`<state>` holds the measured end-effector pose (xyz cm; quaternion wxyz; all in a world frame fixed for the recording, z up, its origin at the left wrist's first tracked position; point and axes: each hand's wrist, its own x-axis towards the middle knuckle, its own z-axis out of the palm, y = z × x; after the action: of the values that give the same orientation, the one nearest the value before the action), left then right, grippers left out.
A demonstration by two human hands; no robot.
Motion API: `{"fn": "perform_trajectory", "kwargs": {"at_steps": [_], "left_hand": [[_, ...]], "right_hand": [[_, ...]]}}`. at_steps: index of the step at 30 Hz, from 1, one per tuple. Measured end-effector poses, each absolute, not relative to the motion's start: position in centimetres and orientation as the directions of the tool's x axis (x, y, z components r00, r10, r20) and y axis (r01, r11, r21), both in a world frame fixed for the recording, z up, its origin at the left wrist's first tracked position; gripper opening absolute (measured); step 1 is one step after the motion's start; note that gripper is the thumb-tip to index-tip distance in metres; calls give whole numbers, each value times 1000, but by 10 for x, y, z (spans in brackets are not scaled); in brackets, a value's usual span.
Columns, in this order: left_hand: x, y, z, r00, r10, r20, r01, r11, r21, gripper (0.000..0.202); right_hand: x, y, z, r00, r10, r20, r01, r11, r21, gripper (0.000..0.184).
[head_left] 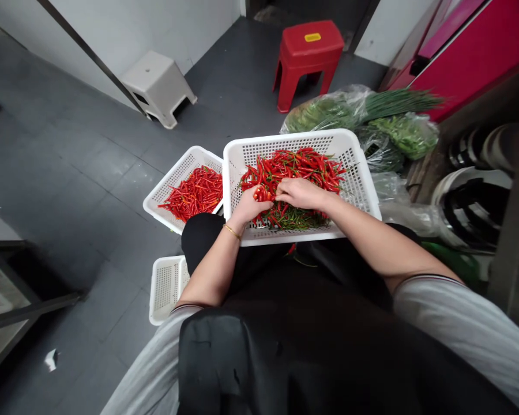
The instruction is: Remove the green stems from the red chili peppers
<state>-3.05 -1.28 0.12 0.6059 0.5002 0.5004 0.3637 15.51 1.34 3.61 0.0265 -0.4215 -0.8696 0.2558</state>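
A white perforated plastic basket (363,193) rests across my lap, holding many red chili peppers (300,163) with green stems. Closer to me inside it lies a heap of loose green stems (300,219). My left hand (249,206), with a thin bracelet at the wrist, is closed around several red chilies. Beside it, my right hand (300,193) has its fingertips pinched together at those chilies; exactly what they grip is hidden. To the left, a second white basket (158,203) holds red chilies (194,193) that look free of stems.
Another white basket (164,291) sits on the floor by my left leg. A white stool (155,83) and a red stool (313,49) stand ahead. Bagged green vegetables (328,112) lie beyond the basket at right. Stacked dishes (476,196) are on the right.
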Motion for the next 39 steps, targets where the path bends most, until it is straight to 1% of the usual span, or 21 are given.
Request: {"fn": "perform_trajectory", "kwargs": {"at_steps": [2,3,5,6,7,9,10,12,14,16,18,20,21,23,25,27,29,32,36,37,39], "left_hand": [[-35,-14,9,262,949,-176,-30,191,981,32],[-38,-15,12,268,951,-156,-100,188,977,33],[-41,-15,16,235,961,-147,-258,207,944,33],[-43,-14,16,201,967,-157,-326,217,920,32],[-44,-13,16,167,971,-172,-380,224,898,30],[-47,-11,14,120,973,-196,-446,230,865,29],[-48,-10,13,113,973,-201,-461,231,857,28],[-48,-9,11,116,970,-213,-469,242,849,26],[-48,-9,9,135,962,-237,-454,273,848,24],[-46,-10,6,161,949,-271,-427,315,848,23],[-46,-10,2,177,936,-303,-398,350,848,22],[-45,-10,-2,193,925,-327,-354,377,856,20],[-44,-10,-5,202,922,-332,-330,383,863,21],[-40,-10,-8,229,919,-321,-290,379,879,23],[-33,-11,-10,273,916,-293,-269,365,891,27],[-26,-12,-9,322,904,-281,-268,372,889,28],[-22,-14,-7,337,890,-306,-285,406,868,24],[-22,-15,-7,298,872,-389,-308,473,825,21],[-35,-13,-7,113,868,-483,-273,495,825,23],[-39,-12,-6,63,872,-485,-275,482,831,24],[-46,-10,-3,2,884,-468,-309,446,840,26]], "right_hand": [[155,11,35,-677,729,-98,565,429,-705,29],[156,10,32,-694,717,-64,472,386,-793,33],[160,11,24,-740,670,-49,369,344,-863,40],[162,12,18,-761,641,-98,412,363,-836,42],[165,13,12,-762,622,-180,507,400,-764,40],[166,13,0,-688,637,-349,706,474,-526,33],[165,12,-6,-645,653,-397,762,512,-396,30],[158,7,-17,-615,660,-431,777,598,-194,31],[149,2,-25,-626,631,-458,724,689,-41,38],[143,1,-28,-626,614,-480,676,735,57,40],[143,3,-25,-662,572,-483,632,773,49,36],[150,8,-16,-719,542,-435,611,792,-24,31],[155,9,-10,-743,555,-375,621,780,-76,28],[162,10,3,-743,640,-196,669,709,-223,24],[162,7,14,-664,748,-15,686,602,-408,20],[157,2,20,-561,821,104,669,524,-527,20],[147,-3,22,-499,850,169,698,510,-503,23],[136,-7,17,-505,850,151,786,525,-327,31],[131,0,-2,-463,882,-83,879,445,-172,38],[130,2,-8,-471,867,-161,881,453,-139,37],[125,3,-22,-551,775,-309,829,552,-91,35]]}}
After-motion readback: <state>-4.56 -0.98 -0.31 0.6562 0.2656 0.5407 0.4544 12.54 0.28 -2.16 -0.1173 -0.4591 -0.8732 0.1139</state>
